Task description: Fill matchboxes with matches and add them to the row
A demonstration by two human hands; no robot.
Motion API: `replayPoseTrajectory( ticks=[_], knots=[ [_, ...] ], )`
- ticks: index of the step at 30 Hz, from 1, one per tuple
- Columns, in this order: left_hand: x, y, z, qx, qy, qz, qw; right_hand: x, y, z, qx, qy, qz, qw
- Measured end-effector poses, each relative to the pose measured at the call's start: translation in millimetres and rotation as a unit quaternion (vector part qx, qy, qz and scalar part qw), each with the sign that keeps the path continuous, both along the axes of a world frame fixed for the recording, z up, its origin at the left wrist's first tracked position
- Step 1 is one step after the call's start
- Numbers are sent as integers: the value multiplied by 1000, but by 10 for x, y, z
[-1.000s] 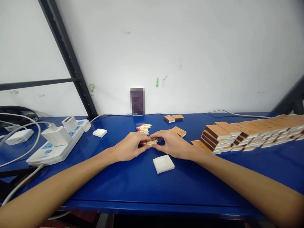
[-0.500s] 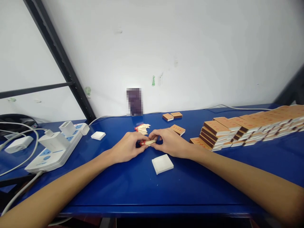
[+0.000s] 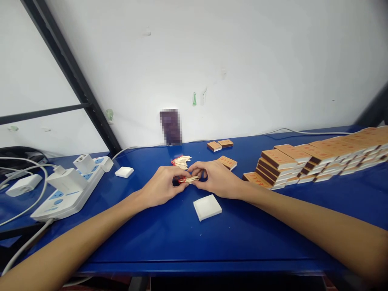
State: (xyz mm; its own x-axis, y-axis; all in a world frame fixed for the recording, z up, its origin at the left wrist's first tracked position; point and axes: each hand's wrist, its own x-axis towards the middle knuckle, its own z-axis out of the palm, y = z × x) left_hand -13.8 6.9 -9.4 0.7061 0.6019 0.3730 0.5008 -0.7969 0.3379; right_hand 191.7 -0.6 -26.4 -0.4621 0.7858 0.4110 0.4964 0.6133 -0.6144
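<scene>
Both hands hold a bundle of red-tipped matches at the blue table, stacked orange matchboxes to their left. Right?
No. The head view shows the stacked orange matchboxes to the right of the hands. The left hand and right hand do hold the bundle of red-tipped matches at the blue table.

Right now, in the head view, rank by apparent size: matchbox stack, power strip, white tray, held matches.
Largest first:
matchbox stack
power strip
white tray
held matches, pinched between left hand and right hand

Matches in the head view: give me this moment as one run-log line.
left hand: holds match bundle | right hand: holds same bundle | white tray: near side, untouched | loose matches: far side
</scene>
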Motion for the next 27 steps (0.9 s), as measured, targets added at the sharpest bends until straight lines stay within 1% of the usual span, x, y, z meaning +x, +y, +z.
replayPoseTrajectory(
  ticks=[4, 9, 13, 17, 21, 27],
  knots=[
    [5, 2, -7, -7, -11, -4, 1000, -1, -14, 39, -32, -12, -8, 999],
    [8, 5, -5, 1, -13, 5, 1000, 0, -26, 68, -5, -50, -16, 999],
    [2, 9, -3, 1, -21, 2, 1000, -8, -19, 57, 6, -57, -5, 998],
    [-2, 12, -7, -7, -31, 4, 999, -10, -10, 58, -3, -46, -6, 999],
    [-7, 10, -8, -19, -43, 6, 999, -14, -25, 100, -16, -42, -10, 999],
    [7, -11, 10, -16, -53, 4, 998, -4, -56, 170, -26, -54, -36, 998]
  ],
)
